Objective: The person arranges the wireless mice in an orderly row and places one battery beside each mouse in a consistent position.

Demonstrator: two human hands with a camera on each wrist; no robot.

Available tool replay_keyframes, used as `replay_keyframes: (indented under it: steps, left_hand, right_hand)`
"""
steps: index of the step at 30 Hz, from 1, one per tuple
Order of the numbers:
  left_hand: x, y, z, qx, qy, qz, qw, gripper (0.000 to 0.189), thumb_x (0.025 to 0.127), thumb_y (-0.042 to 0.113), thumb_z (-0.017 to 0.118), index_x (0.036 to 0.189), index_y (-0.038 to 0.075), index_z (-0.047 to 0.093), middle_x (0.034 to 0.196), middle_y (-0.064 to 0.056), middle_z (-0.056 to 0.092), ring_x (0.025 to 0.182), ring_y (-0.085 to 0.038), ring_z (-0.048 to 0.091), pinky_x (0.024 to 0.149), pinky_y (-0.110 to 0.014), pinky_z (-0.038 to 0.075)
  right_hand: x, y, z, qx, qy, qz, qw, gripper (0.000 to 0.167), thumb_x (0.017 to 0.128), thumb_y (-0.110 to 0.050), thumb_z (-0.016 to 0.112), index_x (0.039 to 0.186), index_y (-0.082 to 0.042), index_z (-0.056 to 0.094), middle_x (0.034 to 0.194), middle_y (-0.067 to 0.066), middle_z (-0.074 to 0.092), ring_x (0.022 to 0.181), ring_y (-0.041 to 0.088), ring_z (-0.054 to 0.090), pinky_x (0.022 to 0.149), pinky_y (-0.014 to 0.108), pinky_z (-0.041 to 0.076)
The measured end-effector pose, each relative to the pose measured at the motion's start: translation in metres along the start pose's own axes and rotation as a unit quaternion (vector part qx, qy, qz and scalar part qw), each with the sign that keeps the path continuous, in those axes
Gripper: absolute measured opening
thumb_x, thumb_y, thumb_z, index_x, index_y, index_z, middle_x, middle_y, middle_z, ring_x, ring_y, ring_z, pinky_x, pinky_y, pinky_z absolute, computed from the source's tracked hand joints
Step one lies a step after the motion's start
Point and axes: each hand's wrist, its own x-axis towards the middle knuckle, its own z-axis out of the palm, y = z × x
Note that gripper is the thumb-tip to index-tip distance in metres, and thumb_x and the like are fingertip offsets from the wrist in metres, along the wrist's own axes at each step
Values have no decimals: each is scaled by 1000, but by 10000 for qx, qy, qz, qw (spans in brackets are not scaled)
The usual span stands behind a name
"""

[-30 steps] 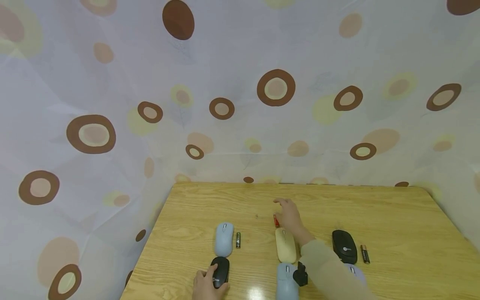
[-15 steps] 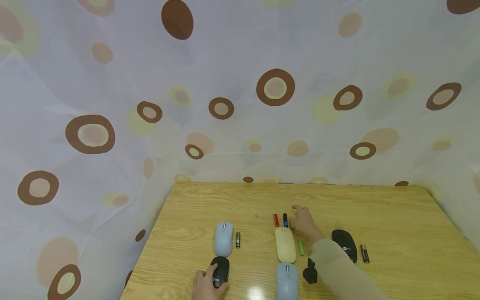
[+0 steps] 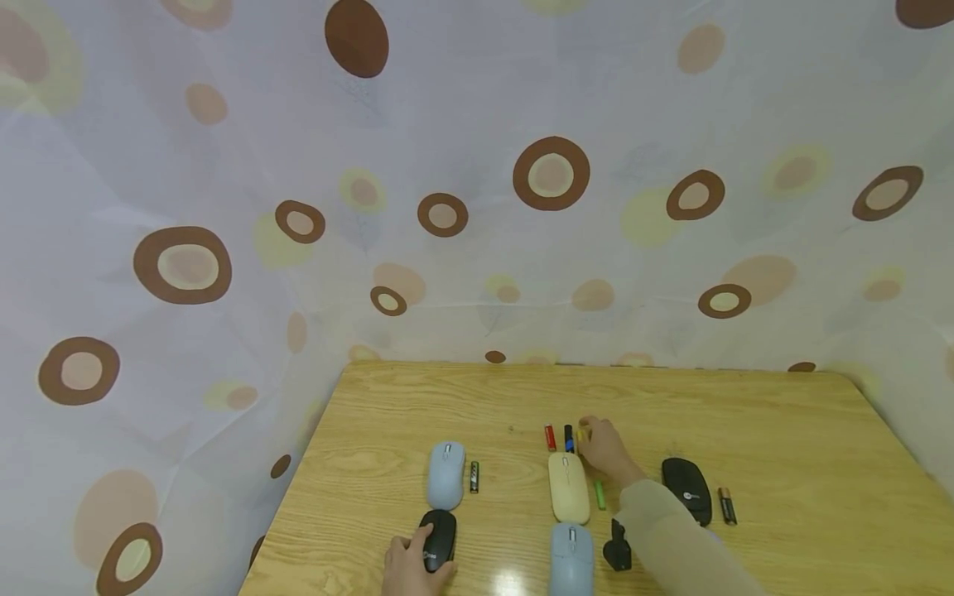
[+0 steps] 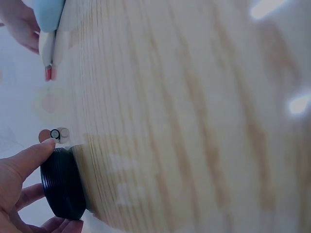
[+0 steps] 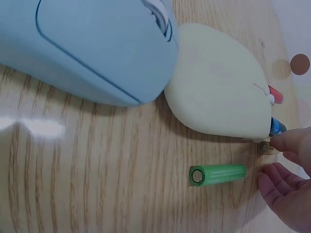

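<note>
My left hand [image 3: 412, 567] grips a black mouse [image 3: 440, 542] by its sides at the front left; the left wrist view shows thumb and fingers around it. Beyond the front of the cream mouse [image 3: 569, 488], my right hand [image 3: 605, 449] pinches a yellowish battery [image 5: 265, 147] between thumb and fingers, low at the table. To its left lie a dark battery with a blue band [image 3: 569, 439] and a red battery [image 3: 550, 437]. A green battery [image 5: 218, 174] lies beside the cream mouse, close to the right hand.
A light blue mouse [image 3: 572, 559] stands behind the cream one. At left are another blue mouse [image 3: 446, 476] and a dark battery [image 3: 474, 478]. A black mouse [image 3: 686, 490] and a copper-topped battery [image 3: 726, 506] lie at right. Fabric [image 3: 477, 273] walls off the table's far edge.
My right hand has moved right from the red battery, uncovering the dark and green batteries, and its fingers have closed on the yellowish one. The left hand stays on the black mouse.
</note>
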Motion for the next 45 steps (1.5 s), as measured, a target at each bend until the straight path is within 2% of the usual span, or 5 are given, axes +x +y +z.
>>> replay_keyframes:
  steps: [8,20,31,36,45]
  left_hand:
    - [1,-1,0,-21,-170,-29,9998,54,68,30,79,114,9,60,89,-15,44,81,-27,47,63,-43,44]
    - [1,1,-1,-123,-175,-18,9998,54,68,30,79,114,8,60,89,-16,43,81,-29,47,63,-45,44]
    - [1,3,-2,-72,-139,-17,9999,53,68,29,79,114,9,60,88,-14,43,79,-27,45,63,-42,43]
    - [1,2,-2,-76,-153,-18,9999,53,69,28,79,114,9,59,88,-14,42,79,-26,45,63,-42,43]
    - [2,0,-4,-95,-370,-78,9992,53,69,30,78,114,8,58,88,-15,42,81,-27,45,65,-44,44]
  right_hand:
    - [0,-1,4,5,79,-123,9999,32,79,7,56,111,13,52,85,17,51,70,22,48,58,32,41]
    - [0,1,5,-124,210,-97,9997,27,81,2,60,106,9,54,84,16,57,76,26,54,66,39,47]
    - [-4,4,-1,607,381,9,9974,30,81,1,60,109,6,49,83,16,56,69,21,52,58,32,44]
    - [-5,-2,-18,1093,678,40,9917,29,82,1,57,110,6,48,78,14,55,62,20,54,54,27,43]
    - [-31,-17,-70,1724,545,74,9835,37,87,-3,53,122,5,42,87,12,52,77,27,60,66,31,50]
